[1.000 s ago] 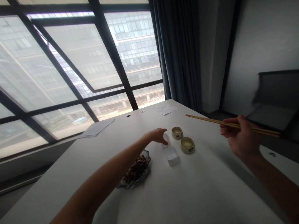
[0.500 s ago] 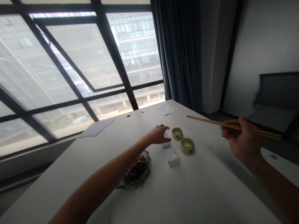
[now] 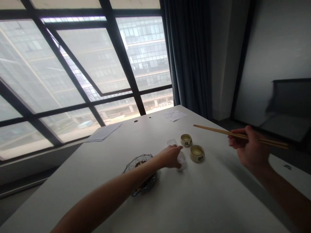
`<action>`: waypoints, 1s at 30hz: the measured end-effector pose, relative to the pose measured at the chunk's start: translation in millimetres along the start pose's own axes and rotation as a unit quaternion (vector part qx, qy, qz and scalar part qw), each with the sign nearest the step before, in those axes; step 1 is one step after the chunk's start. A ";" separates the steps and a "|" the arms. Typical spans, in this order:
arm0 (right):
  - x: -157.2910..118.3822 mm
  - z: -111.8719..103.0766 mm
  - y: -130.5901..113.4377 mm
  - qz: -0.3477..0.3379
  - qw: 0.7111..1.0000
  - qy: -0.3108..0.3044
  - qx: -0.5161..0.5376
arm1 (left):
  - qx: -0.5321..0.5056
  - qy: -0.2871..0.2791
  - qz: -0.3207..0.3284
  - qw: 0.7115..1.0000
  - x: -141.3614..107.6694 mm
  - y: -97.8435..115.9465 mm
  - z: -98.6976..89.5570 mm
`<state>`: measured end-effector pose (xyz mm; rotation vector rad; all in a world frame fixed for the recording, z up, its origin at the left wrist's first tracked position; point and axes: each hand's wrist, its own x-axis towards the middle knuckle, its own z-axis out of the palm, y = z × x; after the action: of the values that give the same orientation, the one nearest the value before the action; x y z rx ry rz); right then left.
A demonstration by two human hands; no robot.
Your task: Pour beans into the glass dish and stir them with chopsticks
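Observation:
My left hand [image 3: 172, 157] is over the nearer clear plastic box [image 3: 182, 161], with its thumb and fingers around the sides of it. Just behind the hand, another small clear box [image 3: 172, 142] stands on the table. To the right are two pale green cups with dark characters, the farther cup [image 3: 186, 140] and the nearer cup [image 3: 197, 153]. A glass bowl [image 3: 145, 190] of dark and brown pieces lies partly hidden under my left forearm. Raised at the right, my right hand [image 3: 251, 145] holds a pair of wooden chopsticks [image 3: 218, 130], tips pointing left.
The white table [image 3: 97, 174] reaches toward the windows. Stacked papers [image 3: 103, 132] lie at its left edge, and loose paper [image 3: 174, 115] near the far corner. A dark curtain [image 3: 188, 58] hangs behind, and a dark chair [image 3: 293, 97] shows at the right.
My left hand has moved nearer, from the farther clear box to the nearer one, and its fingers are now around it. My right hand still holds the chopsticks, almost in the same place.

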<state>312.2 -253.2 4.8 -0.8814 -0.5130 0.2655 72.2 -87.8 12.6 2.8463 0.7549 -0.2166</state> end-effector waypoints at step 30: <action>-90.4 59.8 34.4 -0.036 0.958 -0.276 -0.065 | -0.096 0.348 -0.188 0.913 -241.3 -129.6 114.5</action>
<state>203.4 -230.7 -19.5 -0.9126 -1.0914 0.4173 -210.9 -116.8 -71.9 2.5341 1.3586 0.8205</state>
